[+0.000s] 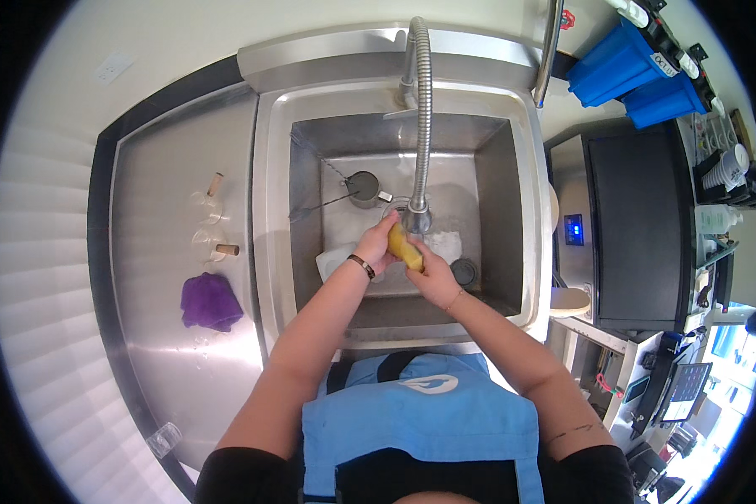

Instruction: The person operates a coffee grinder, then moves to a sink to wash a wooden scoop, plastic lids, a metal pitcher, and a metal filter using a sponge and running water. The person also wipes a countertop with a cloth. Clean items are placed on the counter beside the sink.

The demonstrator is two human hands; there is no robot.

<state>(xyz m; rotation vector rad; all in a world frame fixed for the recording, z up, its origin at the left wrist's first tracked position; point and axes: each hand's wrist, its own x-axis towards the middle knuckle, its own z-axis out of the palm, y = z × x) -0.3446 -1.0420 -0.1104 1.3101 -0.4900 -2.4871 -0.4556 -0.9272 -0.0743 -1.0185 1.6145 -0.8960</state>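
Observation:
Both my hands are over the stainless steel sink, gripping a yellow sponge below the spray head of the faucet. My left hand holds the sponge's upper left side. The fingers of my right hand close on its lower right end. Behind my left hand a metal pitcher stands in the basin with long thin-handled utensils by it. A whitish translucent container lies partly hidden under my left wrist. Right of my right hand sits a small dark round cup or lid.
On the steel counter at left lie a purple cloth, two clear glass pieces with wooden parts and, near the edge, a clear cup. Black equipment stands right of the sink. The flexible faucet hose arches over the basin.

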